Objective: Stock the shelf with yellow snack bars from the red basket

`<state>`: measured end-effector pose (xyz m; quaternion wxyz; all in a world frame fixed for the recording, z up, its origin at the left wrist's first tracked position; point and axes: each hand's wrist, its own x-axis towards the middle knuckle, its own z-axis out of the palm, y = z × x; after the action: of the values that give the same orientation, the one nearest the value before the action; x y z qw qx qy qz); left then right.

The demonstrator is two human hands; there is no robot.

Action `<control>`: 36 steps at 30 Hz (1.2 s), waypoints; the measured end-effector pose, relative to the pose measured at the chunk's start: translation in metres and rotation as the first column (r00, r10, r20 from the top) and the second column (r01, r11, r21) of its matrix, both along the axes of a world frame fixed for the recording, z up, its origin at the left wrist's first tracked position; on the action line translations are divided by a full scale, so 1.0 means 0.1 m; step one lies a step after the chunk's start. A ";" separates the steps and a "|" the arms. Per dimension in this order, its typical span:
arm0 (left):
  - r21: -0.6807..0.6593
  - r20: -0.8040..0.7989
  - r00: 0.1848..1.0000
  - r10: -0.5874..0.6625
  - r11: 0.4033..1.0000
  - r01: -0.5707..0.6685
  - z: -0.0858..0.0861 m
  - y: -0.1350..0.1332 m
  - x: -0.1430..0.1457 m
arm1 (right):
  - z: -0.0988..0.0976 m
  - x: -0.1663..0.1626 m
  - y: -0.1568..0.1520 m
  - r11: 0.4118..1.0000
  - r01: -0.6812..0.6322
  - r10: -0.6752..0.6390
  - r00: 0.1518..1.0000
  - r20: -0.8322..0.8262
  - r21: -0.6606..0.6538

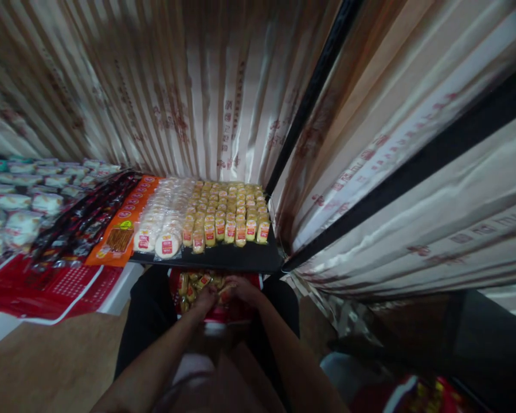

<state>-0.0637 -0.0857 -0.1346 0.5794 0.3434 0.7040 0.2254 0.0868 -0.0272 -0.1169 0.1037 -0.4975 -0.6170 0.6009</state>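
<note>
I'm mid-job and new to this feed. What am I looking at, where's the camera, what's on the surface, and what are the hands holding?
There is no machine here: these are a person's two bare hands, filmed by one camera worn on the head, looking forward and down. The left hand and right hand meet inside a red box of loose snacks between the knees. It is too blurred to tell whether they grip one. Ahead, a black tray carries rows of yellow packets and round white cakes. An orange packet lies to its left. Striped printed sheets stand behind.
</note>
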 end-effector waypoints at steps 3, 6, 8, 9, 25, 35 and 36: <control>0.010 0.051 0.998 0.044 0.999 -0.045 0.09 0.00 0.01 | 0.07 0.02 -0.03 0.997 0.060 -0.062 0.997 -0.052 -0.048; 0.017 0.128 0.991 0.041 0.999 -0.044 0.20 -0.02 0.00 | 0.16 0.05 -0.07 0.993 0.097 -0.104 0.989 -0.109 -0.068; 0.025 0.182 0.983 0.022 0.999 -0.027 0.27 -0.05 -0.01 | 0.22 0.07 -0.09 0.990 0.114 -0.124 0.981 -0.150 -0.077; 0.031 0.205 0.979 0.012 0.999 -0.019 0.31 -0.06 -0.01 | 0.25 0.08 -0.10 0.989 0.121 -0.133 0.976 -0.171 -0.081; 0.312 0.263 0.950 -0.167 0.947 0.080 0.84 -0.02 0.16 | 0.81 0.12 -0.17 0.967 0.213 -0.151 0.922 -0.356 0.142; 0.497 0.072 0.989 -0.126 0.864 0.074 1.03 0.33 0.32 | 0.87 0.09 -0.14 0.740 0.518 -0.393 0.851 -0.349 0.429; 0.494 0.071 0.990 -0.123 0.866 0.073 1.05 0.37 0.35 | 0.87 0.10 -0.15 0.718 0.522 -0.410 0.851 -0.327 0.459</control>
<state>-0.0289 -0.0488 -0.0299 0.5185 0.5027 0.5755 0.3837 0.0970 -0.0420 -0.0300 0.4480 -0.5249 -0.5986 0.4068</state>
